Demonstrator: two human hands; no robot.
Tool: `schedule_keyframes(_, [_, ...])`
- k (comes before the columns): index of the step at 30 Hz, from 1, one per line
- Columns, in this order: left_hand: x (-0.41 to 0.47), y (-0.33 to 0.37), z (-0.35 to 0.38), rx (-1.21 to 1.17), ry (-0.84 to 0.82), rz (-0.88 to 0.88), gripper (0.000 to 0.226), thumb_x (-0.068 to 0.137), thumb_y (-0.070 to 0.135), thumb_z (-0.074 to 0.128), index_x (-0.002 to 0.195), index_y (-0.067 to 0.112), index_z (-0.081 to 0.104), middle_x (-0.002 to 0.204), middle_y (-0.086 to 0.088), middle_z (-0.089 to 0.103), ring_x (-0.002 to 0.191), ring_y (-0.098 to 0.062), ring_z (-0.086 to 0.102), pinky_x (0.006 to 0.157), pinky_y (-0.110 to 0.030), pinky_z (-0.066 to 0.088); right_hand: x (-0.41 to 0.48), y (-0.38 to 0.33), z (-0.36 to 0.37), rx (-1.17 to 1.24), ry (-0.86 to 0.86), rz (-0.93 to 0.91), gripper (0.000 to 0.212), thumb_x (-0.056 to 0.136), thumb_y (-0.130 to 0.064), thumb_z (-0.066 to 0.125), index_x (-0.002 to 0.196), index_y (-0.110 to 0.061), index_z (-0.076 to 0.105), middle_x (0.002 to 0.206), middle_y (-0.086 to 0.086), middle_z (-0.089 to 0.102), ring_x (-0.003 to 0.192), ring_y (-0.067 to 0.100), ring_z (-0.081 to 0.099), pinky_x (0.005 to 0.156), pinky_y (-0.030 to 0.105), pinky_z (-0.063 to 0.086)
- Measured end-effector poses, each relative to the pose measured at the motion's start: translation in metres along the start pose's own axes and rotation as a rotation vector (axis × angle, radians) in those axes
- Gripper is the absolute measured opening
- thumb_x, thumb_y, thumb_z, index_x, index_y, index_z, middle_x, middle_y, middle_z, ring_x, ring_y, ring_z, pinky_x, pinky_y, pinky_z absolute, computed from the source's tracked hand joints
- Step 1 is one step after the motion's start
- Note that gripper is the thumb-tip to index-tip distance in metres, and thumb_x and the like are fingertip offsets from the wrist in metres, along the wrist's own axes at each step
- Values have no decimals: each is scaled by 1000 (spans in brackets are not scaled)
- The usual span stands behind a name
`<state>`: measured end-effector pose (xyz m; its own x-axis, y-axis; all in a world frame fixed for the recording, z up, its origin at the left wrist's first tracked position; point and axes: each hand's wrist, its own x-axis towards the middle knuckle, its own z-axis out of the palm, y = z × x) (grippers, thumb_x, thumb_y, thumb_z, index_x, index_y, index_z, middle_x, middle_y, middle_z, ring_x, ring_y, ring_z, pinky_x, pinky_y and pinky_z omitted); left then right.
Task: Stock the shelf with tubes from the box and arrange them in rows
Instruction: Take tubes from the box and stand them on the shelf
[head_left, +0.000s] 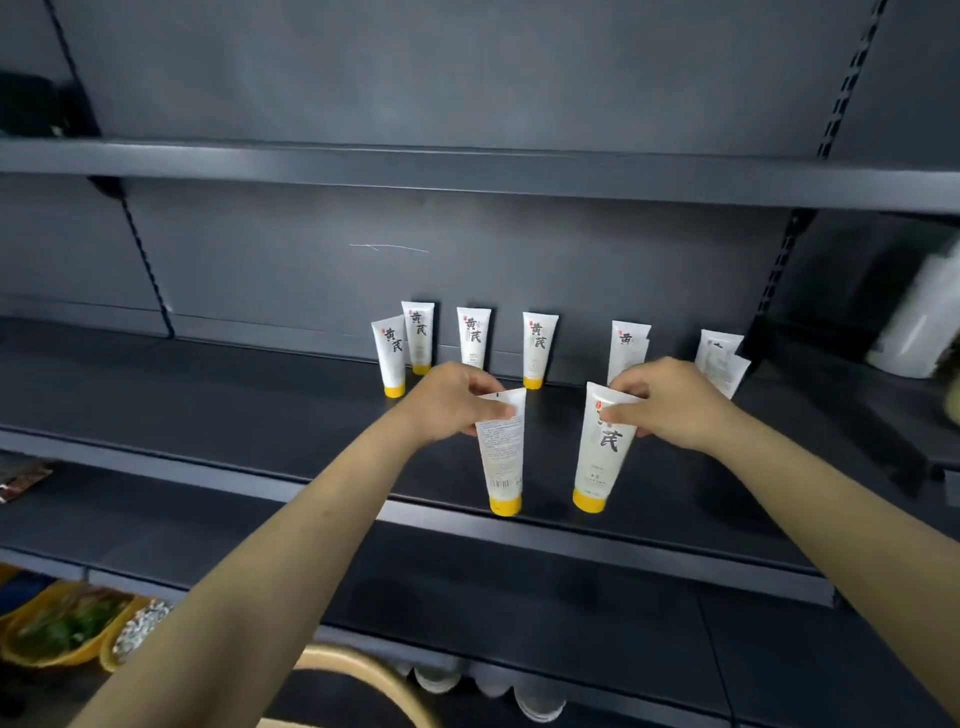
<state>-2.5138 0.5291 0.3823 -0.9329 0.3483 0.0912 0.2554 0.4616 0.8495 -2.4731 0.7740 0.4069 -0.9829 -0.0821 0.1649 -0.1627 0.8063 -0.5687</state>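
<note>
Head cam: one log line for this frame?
left hand: grips left tube, back label showing | right hand: grips right tube, front label showing | both: caps down, shelf front edge | rear tubes: standing

At frame centre our left hand and right hand each pinch a tube upright on the shelf.

White yellow-capped tubes: 2 at front, 6 behind (rightmost may hide 1 more).
</note>
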Motion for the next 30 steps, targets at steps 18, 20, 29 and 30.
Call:
schedule_keyframes(18, [159, -95, -60, 45, 240, -67, 20, 80, 24, 74, 97, 13, 71, 90, 4, 65, 87, -14, 61, 82, -30, 52, 170, 21, 69, -82, 57, 138, 16, 81, -17, 67, 78, -2, 65, 81, 7, 70, 58, 16, 66, 52, 26, 51])
schedule_keyframes(20, [165, -95, -60, 92, 262, -43, 22, 82, 24, 72, 101, 12, 71, 91, 3, 65, 84, -12, 58, 68, -20, 44, 180, 24, 70, -85, 72, 102, 14, 80, -16, 68, 79, -3, 66, 84, 7, 70, 60, 16, 65, 54, 28, 51])
schedule_keyframes(29, [190, -104, -66, 130, 199, -36, 33, 82, 28, 72, 111, 12, 68, 106, 4, 65, 98, -7, 57, 77, -14, 38, 210, 40, 69, -117, -13, 4, 20, 84, -15, 66, 104, -13, 66, 110, 2, 66, 92, 13, 59, 71, 24, 40])
schedule_keyframes(30, [192, -105, -66, 125, 192, -36, 36, 82, 28, 73, 113, 11, 67, 111, 2, 66, 103, -10, 58, 82, -18, 40, 211, 41, 69, -108, -26, 18, 21, 82, -19, 68, 103, -16, 66, 108, 1, 66, 92, 13, 60, 69, 24, 41])
